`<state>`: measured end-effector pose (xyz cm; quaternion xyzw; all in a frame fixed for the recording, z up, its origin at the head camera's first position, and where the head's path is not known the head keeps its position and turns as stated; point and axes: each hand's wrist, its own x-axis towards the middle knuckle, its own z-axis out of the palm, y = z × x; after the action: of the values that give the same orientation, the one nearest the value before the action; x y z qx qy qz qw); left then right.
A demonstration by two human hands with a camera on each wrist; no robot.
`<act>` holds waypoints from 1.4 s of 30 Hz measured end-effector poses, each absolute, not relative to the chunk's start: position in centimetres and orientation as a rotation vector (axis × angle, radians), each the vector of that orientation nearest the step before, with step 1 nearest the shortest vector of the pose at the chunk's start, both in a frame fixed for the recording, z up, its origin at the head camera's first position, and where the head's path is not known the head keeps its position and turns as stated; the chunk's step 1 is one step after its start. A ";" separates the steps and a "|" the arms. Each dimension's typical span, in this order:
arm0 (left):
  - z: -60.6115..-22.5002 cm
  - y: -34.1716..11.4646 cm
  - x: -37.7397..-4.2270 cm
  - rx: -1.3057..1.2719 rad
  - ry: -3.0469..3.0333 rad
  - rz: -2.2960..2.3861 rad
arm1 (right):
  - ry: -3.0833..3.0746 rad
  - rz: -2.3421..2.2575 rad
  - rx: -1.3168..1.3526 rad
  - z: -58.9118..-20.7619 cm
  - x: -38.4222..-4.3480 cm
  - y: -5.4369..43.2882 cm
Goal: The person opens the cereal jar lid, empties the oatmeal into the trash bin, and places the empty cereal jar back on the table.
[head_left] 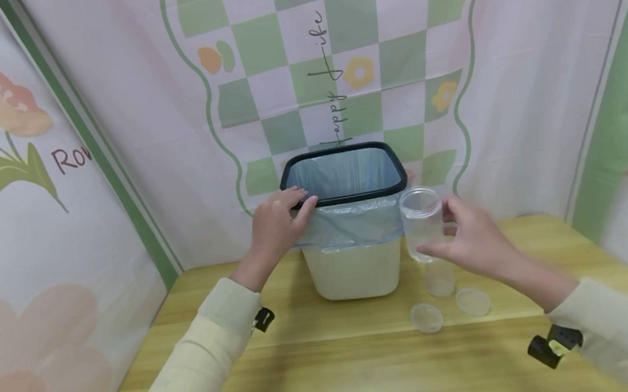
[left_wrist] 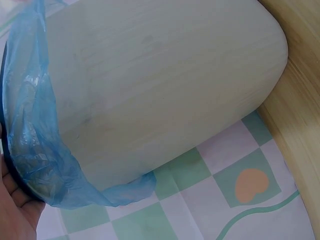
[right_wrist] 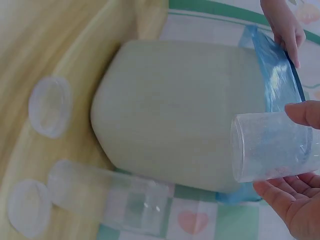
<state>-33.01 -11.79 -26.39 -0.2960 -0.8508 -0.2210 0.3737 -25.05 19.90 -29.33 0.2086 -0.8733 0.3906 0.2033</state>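
A cream trash bin (head_left: 356,273) stands upright on the table, lined with a translucent blue bag (head_left: 352,225) that folds out below its black rim (head_left: 361,197). My left hand (head_left: 279,221) grips the rim at its left corner, fingers over the edge, as the left wrist view also shows. To the right of the bin, my right hand (head_left: 472,236) holds a clear plastic jar (head_left: 423,225) upright and lidless, thumb on one side and fingers on the other. Below it, a second clear jar (right_wrist: 107,195) stands on the table, partly hidden in the head view by the held one.
Two round clear lids (head_left: 427,317) (head_left: 473,302) lie on the wooden table (head_left: 334,375), in front of the standing jar. Behind the bin hangs a curtain (head_left: 256,99) with a green checkered print, and more printed cloth closes off both sides.
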 end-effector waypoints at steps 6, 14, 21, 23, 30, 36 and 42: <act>-26.4 -11.8 -32.9 -0.750 -2.187 -0.566 | -2.469 1.181 0.595 -31.7 -24.5 18.8; -26.4 -11.8 -33.0 -0.759 -2.185 -0.551 | -2.475 1.269 0.630 -34.7 -23.8 17.3; -26.5 -11.8 -33.1 -0.756 -2.183 -0.559 | -2.500 1.321 0.623 -37.0 -23.4 16.1; -26.4 -11.8 -33.1 -0.756 -2.183 -0.564 | -2.519 1.344 0.607 -37.6 -23.3 15.8; -26.4 -11.8 -33.0 -0.754 -2.190 -0.573 | -2.579 1.390 0.536 -39.5 -23.3 14.9; -26.4 -11.7 -33.1 -0.757 -2.186 -0.573 | -2.594 1.399 0.608 -40.6 -23.3 14.4; -26.5 -11.7 -33.1 -0.753 -2.180 -0.572 | -2.613 1.424 0.649 -41.4 -23.4 14.1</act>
<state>-33.10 -11.75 -26.50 -0.2938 -0.8510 -0.2232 0.3736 -23.42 14.10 -41.37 0.2129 -0.8570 0.4669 0.0479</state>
